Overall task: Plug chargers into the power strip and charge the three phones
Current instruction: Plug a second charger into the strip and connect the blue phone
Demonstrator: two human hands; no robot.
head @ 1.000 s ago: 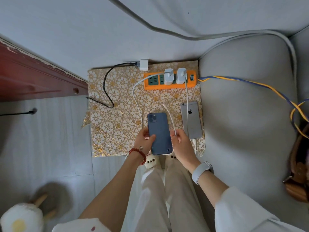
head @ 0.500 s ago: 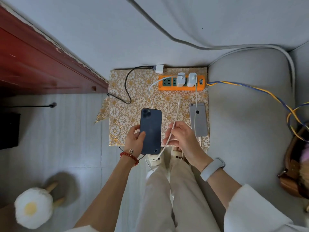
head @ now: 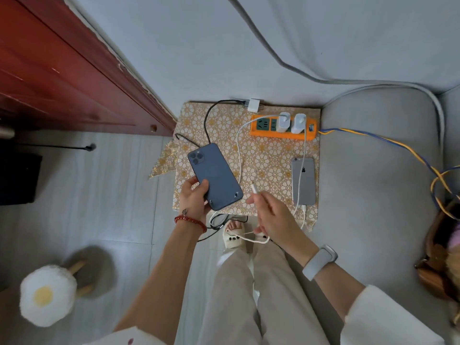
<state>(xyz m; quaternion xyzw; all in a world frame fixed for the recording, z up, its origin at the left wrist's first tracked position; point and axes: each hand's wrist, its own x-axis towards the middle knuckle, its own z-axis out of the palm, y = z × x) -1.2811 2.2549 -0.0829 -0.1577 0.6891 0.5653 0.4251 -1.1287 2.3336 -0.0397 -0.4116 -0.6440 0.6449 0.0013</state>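
We are holding the dark blue phone (head: 215,176) in our left hand (head: 193,195), back side up, its camera corner tilting toward 11 o'clock and its bottom edge pointing toward 5 o'clock. The phone is lying across the palm, with the thumb curling over its lower left face and the fingers wrapping beneath, so the hand is grasping it firmly. The left forearm is reaching in from 7 o'clock, the wrist wearing a red bead bracelet (head: 190,221).

Just at 3 o'clock of the phone's bottom edge, near but apart, the white cable's connector (head: 255,188) is poking up toward 12 o'clock from our right hand (head: 272,215). The thumb and forefinger are pinching the cable just below the plug, and the remaining fingers are curling loosely. The right forearm is coming in from 5 o'clock, carrying a pale wristband (head: 319,262).

That white cable (head: 238,155) is running up toward 12 o'clock to one of two white chargers (head: 284,122) sitting in the orange power strip (head: 283,127) on the patterned mat (head: 268,158). At 3 o'clock of our right hand, the silver phone (head: 303,180) is lying face down on the mat, a cable joined at its bottom edge. A third white charger (head: 254,105) is lying unplugged at the mat's far edge, a black cable (head: 207,120) trailing from it.
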